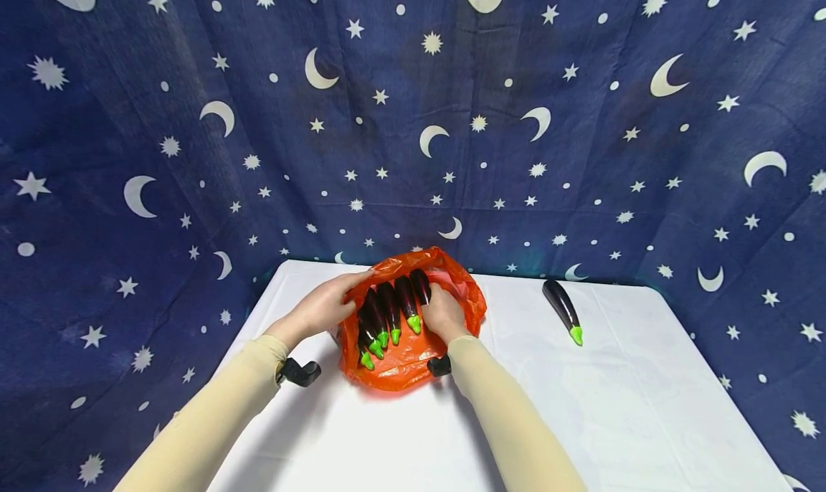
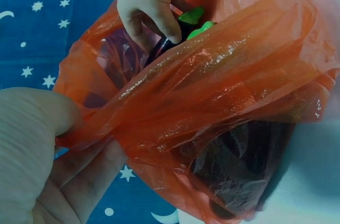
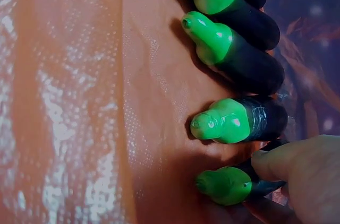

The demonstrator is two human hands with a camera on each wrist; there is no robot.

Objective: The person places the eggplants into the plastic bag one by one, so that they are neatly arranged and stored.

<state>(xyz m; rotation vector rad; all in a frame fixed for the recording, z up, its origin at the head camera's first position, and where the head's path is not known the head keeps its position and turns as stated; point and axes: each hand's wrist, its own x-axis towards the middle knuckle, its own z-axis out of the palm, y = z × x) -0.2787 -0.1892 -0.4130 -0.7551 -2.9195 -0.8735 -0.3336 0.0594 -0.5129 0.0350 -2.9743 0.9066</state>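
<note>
A red-orange plastic bag (image 1: 413, 374) lies on the table with its mouth wide toward me. Inside it, several dark purple eggplants (image 1: 390, 307) with bright green stem caps lie side by side. My left hand (image 1: 323, 304) pinches the bag's left rim between thumb and fingers, as the left wrist view shows with the gathered plastic (image 2: 114, 115). Reaching into the bag, my right hand (image 1: 444, 313) grips the rightmost eggplant (image 1: 420, 285) of the row. In the right wrist view its green cap (image 3: 226, 186) sticks out past the thumb (image 3: 279, 160).
One more eggplant (image 1: 563, 307) lies by itself on the white table (image 1: 619, 391), right of the bag, green cap toward me. A dark blue curtain (image 1: 387, 155) with moons and stars hangs behind the table and along its sides.
</note>
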